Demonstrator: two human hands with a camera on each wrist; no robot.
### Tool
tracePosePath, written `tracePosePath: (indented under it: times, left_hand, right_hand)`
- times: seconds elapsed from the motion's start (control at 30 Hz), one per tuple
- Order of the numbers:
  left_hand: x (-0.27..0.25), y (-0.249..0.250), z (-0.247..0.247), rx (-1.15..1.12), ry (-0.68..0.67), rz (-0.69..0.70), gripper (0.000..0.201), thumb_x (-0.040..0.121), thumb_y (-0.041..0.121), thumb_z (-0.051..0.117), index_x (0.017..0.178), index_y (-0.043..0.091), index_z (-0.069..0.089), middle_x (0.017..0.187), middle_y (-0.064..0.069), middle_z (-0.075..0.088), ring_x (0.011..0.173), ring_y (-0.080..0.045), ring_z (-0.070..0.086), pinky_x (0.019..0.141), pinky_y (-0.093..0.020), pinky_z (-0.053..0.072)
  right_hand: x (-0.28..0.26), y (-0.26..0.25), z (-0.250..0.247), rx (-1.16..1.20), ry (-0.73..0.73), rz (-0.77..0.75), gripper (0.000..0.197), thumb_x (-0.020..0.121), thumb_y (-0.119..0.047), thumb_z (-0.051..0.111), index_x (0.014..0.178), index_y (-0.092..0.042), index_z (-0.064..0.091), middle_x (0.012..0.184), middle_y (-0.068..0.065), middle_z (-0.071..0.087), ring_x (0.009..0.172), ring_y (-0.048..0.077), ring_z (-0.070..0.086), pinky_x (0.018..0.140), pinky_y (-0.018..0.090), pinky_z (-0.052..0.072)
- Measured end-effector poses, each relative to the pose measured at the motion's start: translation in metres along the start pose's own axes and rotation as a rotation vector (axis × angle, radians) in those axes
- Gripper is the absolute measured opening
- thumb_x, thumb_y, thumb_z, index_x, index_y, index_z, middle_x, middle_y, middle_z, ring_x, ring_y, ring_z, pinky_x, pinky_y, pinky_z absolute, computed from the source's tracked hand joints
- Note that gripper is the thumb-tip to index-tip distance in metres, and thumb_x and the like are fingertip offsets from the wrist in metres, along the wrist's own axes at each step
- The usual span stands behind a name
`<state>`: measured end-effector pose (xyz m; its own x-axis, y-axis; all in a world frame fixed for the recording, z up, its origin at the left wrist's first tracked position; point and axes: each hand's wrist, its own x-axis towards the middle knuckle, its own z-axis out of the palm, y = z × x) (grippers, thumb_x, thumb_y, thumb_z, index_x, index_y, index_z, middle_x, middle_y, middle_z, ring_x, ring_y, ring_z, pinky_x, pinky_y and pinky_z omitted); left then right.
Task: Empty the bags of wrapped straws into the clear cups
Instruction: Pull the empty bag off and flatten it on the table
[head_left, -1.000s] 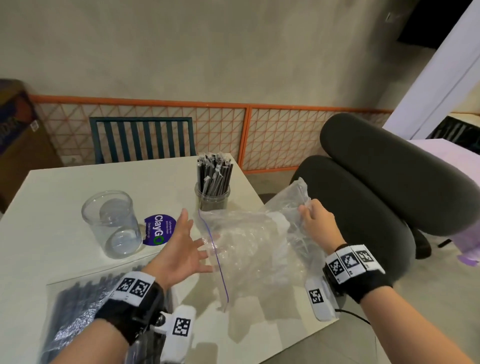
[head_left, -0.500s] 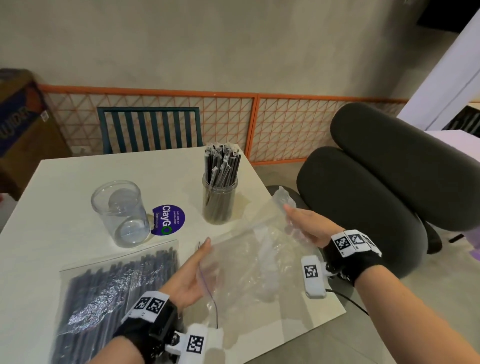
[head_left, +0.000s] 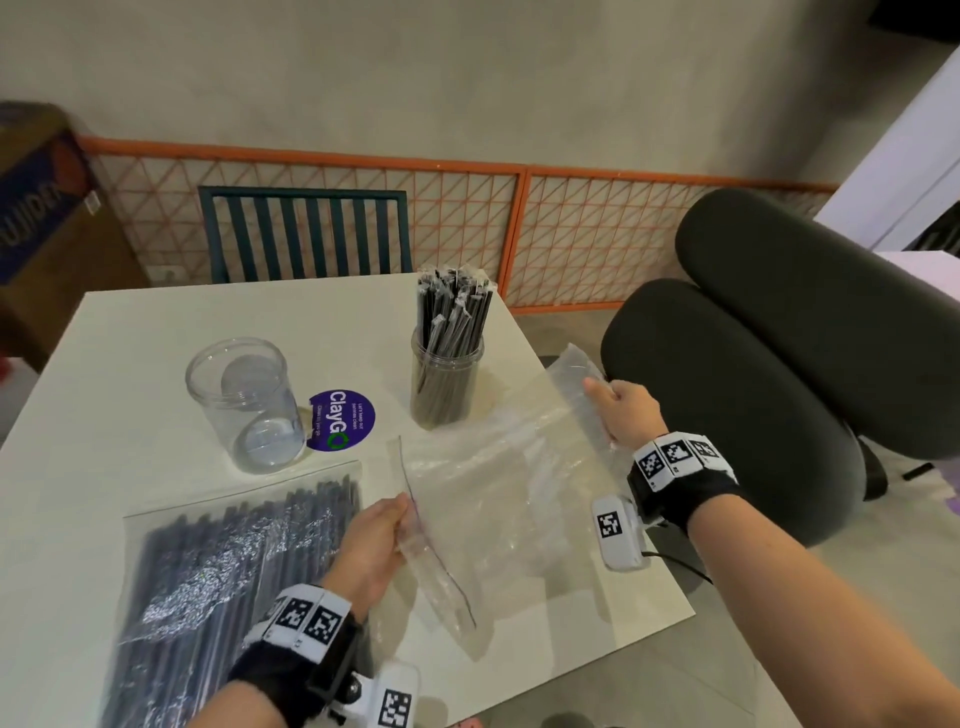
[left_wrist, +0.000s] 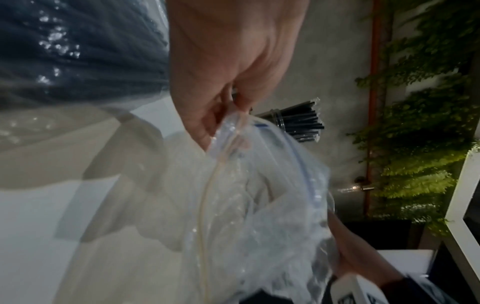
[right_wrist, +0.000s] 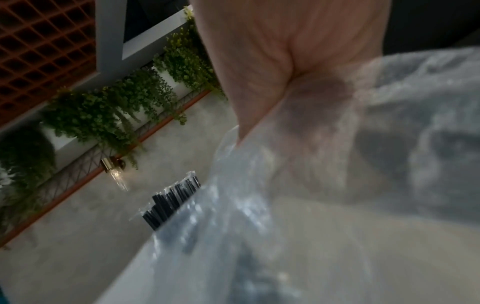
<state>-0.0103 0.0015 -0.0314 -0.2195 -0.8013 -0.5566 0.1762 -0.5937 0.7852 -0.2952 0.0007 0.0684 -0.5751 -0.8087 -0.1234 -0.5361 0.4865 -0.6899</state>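
An empty clear zip bag is stretched over the table's right side between both hands. My left hand pinches its zip edge, and my right hand grips its far end. A clear cup packed with black wrapped straws stands behind the bag. An empty clear cup stands further left. A full bag of wrapped straws lies flat at the front left, beside my left wrist.
A purple round sticker lies between the two cups. The white table ends just right of the bag, where a dark padded chair stands. A teal slatted chair and an orange mesh fence are behind.
The empty bag has come down from upright by the filled cup to lie stretched low over the table. My left hand went from open beside it to pinching its zip edge.
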Motion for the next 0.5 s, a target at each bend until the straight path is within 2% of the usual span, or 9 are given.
tracePosePath:
  times: [0.07,0.13,0.17,0.2,0.27,0.3,0.4,0.47,0.5]
  left_hand:
    - [0.0,-0.011,-0.001,0.051,0.062,-0.013,0.024,0.097,0.001,0.037,0.08,0.002,0.054,0.063,-0.009,0.065,0.062,-0.019,0.064,0.059,-0.03,0.053]
    - [-0.003,-0.021,-0.005,0.168,0.071,-0.071,0.025,0.092,-0.008,0.032,0.08,-0.003,0.054,0.068,-0.014,0.06,0.058,-0.02,0.059,0.052,-0.024,0.05]
    - [-0.004,-0.025,-0.009,0.223,0.084,-0.113,0.019,0.092,-0.005,0.034,0.087,-0.004,0.053,0.076,-0.016,0.056,0.063,-0.023,0.058,0.054,-0.024,0.051]
    - [-0.007,-0.026,-0.011,0.274,0.1,-0.134,0.014,0.093,0.002,0.04,0.101,-0.005,0.049,0.09,-0.018,0.055,0.078,-0.028,0.06,0.065,-0.032,0.054]
    - [-0.008,-0.026,-0.021,0.495,0.137,-0.055,0.049,0.088,0.018,0.052,0.13,-0.001,0.035,0.127,-0.02,0.048,0.114,-0.041,0.052,0.098,-0.052,0.045]
    - [-0.012,-0.022,-0.023,0.659,0.148,0.034,0.057,0.088,0.019,0.053,0.137,0.002,0.031,0.139,-0.021,0.04,0.122,-0.041,0.046,0.105,-0.053,0.038]
    - [-0.023,-0.001,-0.012,1.081,0.143,0.435,0.045,0.094,0.011,0.044,0.139,0.008,0.037,0.145,-0.012,0.027,0.133,-0.03,0.031,0.113,-0.038,0.024]
    - [-0.016,0.013,0.005,1.275,0.005,0.661,0.04,0.095,0.004,0.039,0.132,0.013,0.049,0.142,-0.008,0.035,0.133,-0.024,0.03,0.11,-0.031,0.025]
    - [-0.006,0.015,0.01,1.366,-0.085,0.711,0.04,0.094,0.002,0.039,0.129,0.015,0.054,0.141,-0.009,0.039,0.133,-0.024,0.033,0.109,-0.031,0.027]
  right_hand:
    - [0.002,-0.006,0.005,-0.022,-0.064,-0.017,0.039,0.088,-0.044,0.057,0.1,-0.007,0.056,0.09,0.007,0.06,0.086,0.023,0.058,0.073,0.031,0.045]
    - [0.0,-0.004,0.008,-0.242,-0.063,-0.067,0.068,0.085,-0.045,0.061,0.136,-0.008,0.037,0.129,0.014,0.048,0.118,0.029,0.05,0.095,0.041,0.045]
    - [-0.002,0.0,0.009,-0.387,-0.04,-0.104,0.073,0.086,-0.044,0.061,0.142,-0.011,0.029,0.138,0.015,0.039,0.125,0.032,0.043,0.099,0.046,0.043]
    - [-0.008,0.005,0.012,-0.511,-0.016,-0.157,0.071,0.087,-0.042,0.059,0.143,-0.013,0.027,0.141,0.014,0.036,0.127,0.033,0.04,0.1,0.049,0.042]
    - [-0.025,0.017,0.02,-0.662,-0.005,-0.263,0.06,0.091,-0.037,0.054,0.141,-0.014,0.031,0.14,0.012,0.036,0.126,0.032,0.039,0.099,0.048,0.041]
    - [-0.037,0.025,0.026,-0.712,-0.016,-0.299,0.055,0.093,-0.035,0.051,0.14,-0.014,0.033,0.14,0.012,0.037,0.126,0.032,0.039,0.099,0.047,0.041]
    - [-0.071,0.046,0.05,-0.812,-0.086,-0.308,0.043,0.098,-0.032,0.039,0.136,-0.013,0.037,0.14,0.011,0.036,0.122,0.031,0.042,0.091,0.044,0.044]
    - [-0.085,0.056,0.071,-0.703,-0.218,-0.272,0.044,0.1,-0.033,0.034,0.14,-0.014,0.033,0.141,0.012,0.033,0.118,0.032,0.047,0.089,0.043,0.046]
    - [-0.089,0.059,0.081,-0.595,-0.308,-0.243,0.048,0.1,-0.034,0.034,0.143,-0.016,0.028,0.144,0.013,0.029,0.118,0.034,0.048,0.093,0.043,0.046]
